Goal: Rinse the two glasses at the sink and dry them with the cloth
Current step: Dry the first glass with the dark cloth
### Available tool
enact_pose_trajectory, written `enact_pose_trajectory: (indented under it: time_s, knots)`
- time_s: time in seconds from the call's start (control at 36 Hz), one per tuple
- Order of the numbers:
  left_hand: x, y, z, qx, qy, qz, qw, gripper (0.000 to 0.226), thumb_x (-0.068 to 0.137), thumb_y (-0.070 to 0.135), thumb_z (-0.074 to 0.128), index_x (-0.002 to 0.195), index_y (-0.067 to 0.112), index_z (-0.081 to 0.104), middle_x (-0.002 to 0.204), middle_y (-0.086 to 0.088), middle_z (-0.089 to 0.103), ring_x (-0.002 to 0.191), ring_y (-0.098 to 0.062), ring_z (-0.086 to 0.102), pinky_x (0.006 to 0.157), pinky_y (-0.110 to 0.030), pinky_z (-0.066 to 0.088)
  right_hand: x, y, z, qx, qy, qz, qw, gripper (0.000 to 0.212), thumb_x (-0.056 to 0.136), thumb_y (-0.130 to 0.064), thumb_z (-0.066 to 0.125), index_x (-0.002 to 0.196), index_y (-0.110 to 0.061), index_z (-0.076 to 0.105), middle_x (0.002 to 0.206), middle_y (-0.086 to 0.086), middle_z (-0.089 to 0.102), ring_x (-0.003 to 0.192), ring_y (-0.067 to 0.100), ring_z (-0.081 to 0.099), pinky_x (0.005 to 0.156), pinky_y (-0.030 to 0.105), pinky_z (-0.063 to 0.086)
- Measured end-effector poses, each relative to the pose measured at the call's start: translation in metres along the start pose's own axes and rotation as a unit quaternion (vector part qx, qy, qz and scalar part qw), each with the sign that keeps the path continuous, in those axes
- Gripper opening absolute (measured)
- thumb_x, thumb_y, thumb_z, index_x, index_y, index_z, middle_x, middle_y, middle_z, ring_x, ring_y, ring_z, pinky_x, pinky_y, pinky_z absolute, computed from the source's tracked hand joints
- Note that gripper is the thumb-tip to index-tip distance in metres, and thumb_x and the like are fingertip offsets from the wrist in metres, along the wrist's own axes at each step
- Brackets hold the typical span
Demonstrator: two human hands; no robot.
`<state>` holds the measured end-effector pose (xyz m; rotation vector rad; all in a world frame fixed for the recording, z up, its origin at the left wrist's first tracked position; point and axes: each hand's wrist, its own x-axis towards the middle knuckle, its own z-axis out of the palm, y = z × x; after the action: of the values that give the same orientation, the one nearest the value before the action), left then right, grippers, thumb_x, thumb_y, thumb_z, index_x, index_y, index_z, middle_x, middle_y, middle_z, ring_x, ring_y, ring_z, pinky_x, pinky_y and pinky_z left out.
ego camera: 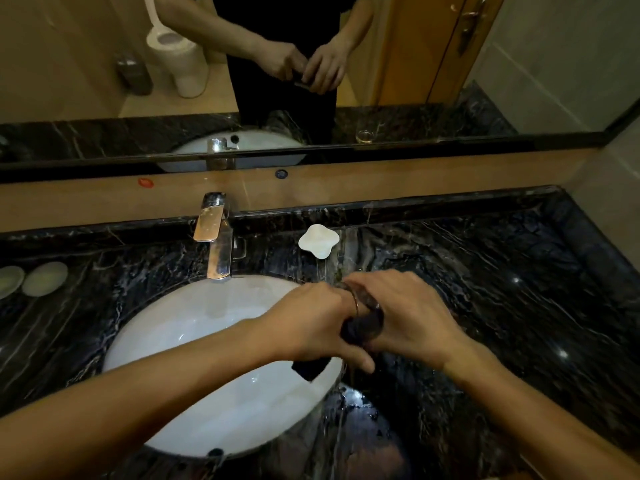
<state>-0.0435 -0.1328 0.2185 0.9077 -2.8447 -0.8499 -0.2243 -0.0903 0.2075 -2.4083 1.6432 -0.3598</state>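
Head view, stage: drying looks under way; no water runs from the tap (216, 237).
Glass (363, 306): clear and round, held over the sink's (194, 323) right rim.
Right hand (412, 315): curled round the glass.
Left hand (311, 323): grips the dark cloth (310, 368), soft and bunched against the glass.
Second glass: only its mirror reflection shows.
Counter (485, 289): glossy black veined marble, wet near the basin.

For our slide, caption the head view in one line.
Both hands dry a glass with a dark cloth beside the white sink.
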Motion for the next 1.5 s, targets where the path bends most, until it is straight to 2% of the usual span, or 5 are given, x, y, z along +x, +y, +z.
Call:
enact_pose_trajectory:
  time_s: [0.22, 0.53, 0.81, 1.14, 1.5]
  knots:
    - [0.003, 0.005, 0.0, -0.206, 0.053, -0.138, 0.967, 0.048, 0.065, 0.057, 0.083, 0.071, 0.012, 0.066, 0.064, -0.01, 0.066, 0.056, -0.022, 0.057, 0.059, -0.042, 0.05, -0.014, -0.008, 0.024, -0.022, 0.155, 0.032, 0.987, 0.062, 0.073, -0.039, 0.06, 0.13, -0.018, 0.05, 0.117, 0.003, 0.065, 0.106, 0.027, 0.061, 0.082, 0.039, 0.043]
    - [-0.001, 0.003, -0.007, 0.182, -0.005, 0.211, 0.96, 0.037, 0.085, 0.061, 0.059, 0.095, 0.025, 0.066, 0.094, 0.007, 0.067, 0.075, -0.026, 0.064, 0.055, -0.037, 0.053, -0.003, 0.018, -0.024, 0.394, -0.266, 0.079, 0.876, 0.095, 0.056, -0.007, 0.093, 0.134, -0.032, 0.047, 0.123, -0.011, 0.065, 0.113, 0.004, 0.061, 0.1, 0.025, 0.048]
    - [0.013, 0.007, -0.014, -0.089, -0.05, -0.059, 0.993, 0.036, 0.074, 0.056, 0.077, 0.067, 0.028, 0.056, 0.058, 0.014, 0.055, 0.055, -0.003, 0.05, 0.056, -0.022, 0.041, -0.01, -0.003, 0.018, -0.026, 0.04, 0.044, 0.998, 0.069, 0.065, -0.05, 0.072, 0.126, -0.027, 0.051, 0.111, -0.006, 0.064, 0.1, 0.02, 0.06, 0.084, 0.033, 0.04]
    - [-0.008, 0.0, -0.009, -0.777, 0.04, -0.159, 0.608, 0.06, 0.05, 0.05, 0.091, 0.093, 0.01, 0.077, 0.089, -0.012, 0.075, 0.077, -0.021, 0.074, 0.061, -0.027, 0.058, -0.004, 0.0, 0.023, 0.046, 0.195, 0.14, 0.97, 0.057, 0.074, -0.034, 0.082, 0.123, -0.027, 0.054, 0.109, -0.01, 0.065, 0.1, 0.015, 0.062, 0.086, 0.033, 0.048]
    - [-0.012, 0.015, 0.032, -0.311, 0.392, -0.026, 0.866, 0.036, 0.09, 0.038, 0.049, 0.124, 0.033, 0.062, 0.128, 0.011, 0.061, 0.119, -0.011, 0.058, 0.095, -0.023, 0.046, 0.005, -0.003, 0.019, 0.763, 0.116, 0.313, 0.553, 0.07, 0.074, -0.062, 0.074, 0.128, -0.025, 0.05, 0.127, 0.017, 0.066, 0.096, 0.032, 0.07, 0.07, 0.04, 0.057]
